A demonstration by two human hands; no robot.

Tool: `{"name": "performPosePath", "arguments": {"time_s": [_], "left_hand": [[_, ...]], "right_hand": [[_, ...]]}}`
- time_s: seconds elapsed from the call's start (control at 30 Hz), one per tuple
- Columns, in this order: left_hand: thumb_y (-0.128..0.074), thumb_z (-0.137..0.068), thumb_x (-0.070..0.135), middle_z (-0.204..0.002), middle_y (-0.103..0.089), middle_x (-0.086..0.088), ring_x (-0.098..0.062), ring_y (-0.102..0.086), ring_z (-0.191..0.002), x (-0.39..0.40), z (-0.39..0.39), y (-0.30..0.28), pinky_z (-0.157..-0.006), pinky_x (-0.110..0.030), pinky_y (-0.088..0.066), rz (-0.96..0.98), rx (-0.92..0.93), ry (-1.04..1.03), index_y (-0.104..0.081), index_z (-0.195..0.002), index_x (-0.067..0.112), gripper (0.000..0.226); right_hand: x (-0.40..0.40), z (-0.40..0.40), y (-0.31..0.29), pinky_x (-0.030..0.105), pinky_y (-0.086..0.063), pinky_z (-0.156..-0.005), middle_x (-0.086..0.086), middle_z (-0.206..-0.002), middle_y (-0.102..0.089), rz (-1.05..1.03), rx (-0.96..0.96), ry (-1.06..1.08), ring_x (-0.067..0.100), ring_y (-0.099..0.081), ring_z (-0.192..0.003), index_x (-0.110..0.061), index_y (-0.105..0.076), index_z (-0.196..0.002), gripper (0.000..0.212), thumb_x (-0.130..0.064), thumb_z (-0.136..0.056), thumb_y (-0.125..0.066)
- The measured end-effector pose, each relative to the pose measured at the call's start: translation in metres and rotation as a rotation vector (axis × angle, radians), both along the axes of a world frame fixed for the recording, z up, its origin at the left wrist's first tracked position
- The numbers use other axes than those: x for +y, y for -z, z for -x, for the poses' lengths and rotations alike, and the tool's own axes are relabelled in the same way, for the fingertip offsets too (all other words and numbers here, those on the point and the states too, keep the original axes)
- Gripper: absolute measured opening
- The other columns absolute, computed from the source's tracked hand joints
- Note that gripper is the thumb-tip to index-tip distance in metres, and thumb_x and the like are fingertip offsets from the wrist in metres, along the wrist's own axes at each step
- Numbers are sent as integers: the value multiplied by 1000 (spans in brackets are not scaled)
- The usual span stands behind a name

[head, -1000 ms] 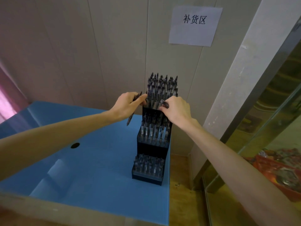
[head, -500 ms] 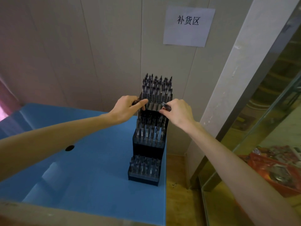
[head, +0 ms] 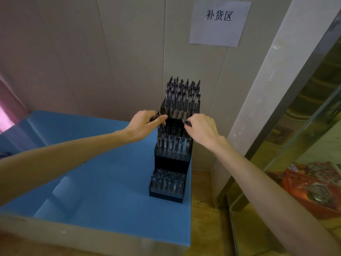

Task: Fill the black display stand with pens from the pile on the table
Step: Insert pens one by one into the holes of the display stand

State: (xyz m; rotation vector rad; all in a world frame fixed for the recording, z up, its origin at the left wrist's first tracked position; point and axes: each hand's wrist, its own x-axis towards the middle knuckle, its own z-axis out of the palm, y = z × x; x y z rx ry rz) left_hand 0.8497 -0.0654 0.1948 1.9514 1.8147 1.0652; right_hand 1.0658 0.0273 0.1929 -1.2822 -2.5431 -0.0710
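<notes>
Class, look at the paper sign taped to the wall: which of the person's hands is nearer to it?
Right. The right hand sits almost directly below the paper sign, at the black display stand's right edge; the left hand is further left.

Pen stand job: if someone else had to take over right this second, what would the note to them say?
Left hand: closed on a dark pen, at the left edge of the black display stand, level with its top tier.
Right hand: closed on another pen, at the stand's right edge, same height.
Stand: at the right edge of the blue table, against the wall.
Done: all three tiers hold many pens.
Left: slot in the two held pens. No pile shows on the table in this view, and I cannot tell which slots are free.
</notes>
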Motion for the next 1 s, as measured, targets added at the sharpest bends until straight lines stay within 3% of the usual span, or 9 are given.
{"name": "performPosePath", "arguments": {"time_s": [0.07,0.17,0.33,0.43,0.53,0.7,0.8,0.9,1.0], "left_hand": [[-48,-102,50,-47,-41,7,-12,-37,-43,-3,3,7,-51,-30,-36,4,-13,-11,-73,-85,21,42],[-48,-102,50,-50,-42,-2,-15,-37,-42,-8,2,13,-48,-29,-34,9,-21,3,-72,-83,20,43],[-47,-100,55,-51,-39,-3,-15,-35,-43,-18,0,30,-48,-32,-33,76,0,8,-71,-87,7,55],[-45,-97,60,-60,-46,-17,-21,-38,-47,-25,0,46,-49,-34,-34,88,58,32,-64,-89,-4,68],[-45,-94,62,-60,-50,-15,-24,-44,-49,-29,3,58,-49,-35,-37,79,129,56,-65,-87,-1,66],[-53,-92,60,-53,-59,2,-13,-52,-45,-28,7,74,-49,-33,-47,129,274,57,-68,-72,15,52],[-59,-95,53,-53,-60,1,-14,-51,-43,-30,6,86,-47,-39,-48,156,325,62,-70,-77,23,37],[-61,-96,50,-49,-54,0,-15,-46,-40,-31,4,95,-43,-37,-44,217,376,73,-72,-78,19,38],[-58,-97,52,-52,-57,-5,-22,-51,-45,-31,7,102,-47,-39,-46,271,418,60,-70,-77,11,47]], "right_hand": [[2,3,-5,34,-53,-60,2,-71,-61,56,-11,22,24,-63,-64,-13,-68,-86,32,-34,-104,-52],[7,11,-12,34,-47,-61,2,-69,-57,134,29,100,25,-62,-67,-12,-57,-82,32,-36,-103,-58],[5,13,1,34,-50,-59,3,-69,-59,119,64,183,26,-64,-67,-12,-57,-81,37,-43,-100,-61],[-6,0,4,25,-36,-46,-6,-58,-55,51,326,163,10,-54,-50,-18,-61,-78,41,-50,-102,-54],[-27,-14,6,16,-29,-45,-10,-58,-51,2,656,63,4,-46,-46,-16,-58,-81,40,-49,-103,-53],[-62,-11,39,36,-34,-46,-1,-57,-46,257,965,-18,12,-39,-46,-8,-49,-83,44,-45,-107,-40],[-74,-4,60,40,-31,-48,3,-58,-43,367,1069,-2,18,-37,-49,-8,-48,-84,40,-41,-106,-36],[-82,0,67,47,-42,-49,10,-63,-54,410,1023,-58,24,-50,-50,-14,-55,-89,30,-35,-107,-44],[-86,1,72,46,-56,-66,8,-73,-65,428,1034,-71,13,-66,-62,-12,-65,-93,25,-31,-105,-55]]}}
